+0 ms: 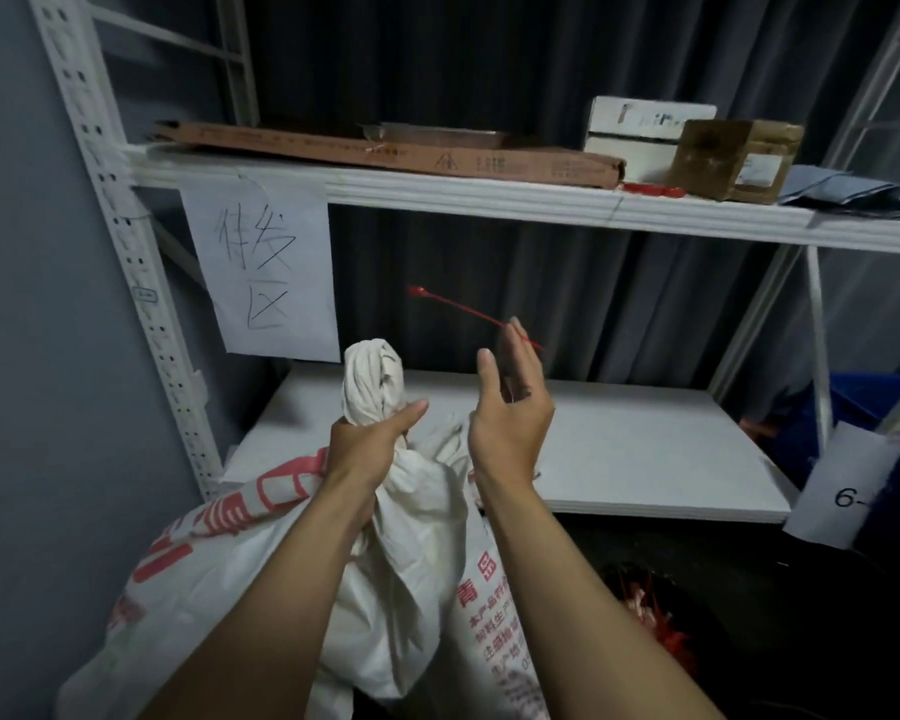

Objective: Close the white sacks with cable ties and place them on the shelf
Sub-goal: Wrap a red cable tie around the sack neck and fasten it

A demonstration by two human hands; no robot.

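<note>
White sack (417,537), red-printed, standing against the lower shelf (645,459). My left hand (370,444) clenches its twisted neck. My right hand (510,413), raised just beside, pinches a red cable tie (458,306) at the fingertips.

Your left hand (370,444) grips the twisted neck of a white sack (417,563) printed with red characters, its bunched top standing above your fist. Your right hand (510,407), raised just beside it, holds a red cable tie (458,306) between the fingers, the tie's head pointing up and left. Behind the sack lies the white lower shelf (619,449). The upper shelf (489,197) carries a flat cardboard carton (385,148), a white box (640,129) and a brown box (733,158). A handwritten paper sign (261,267) hangs from its left end. A blurred bunch of red ties (650,610) shows at lower right
</note>
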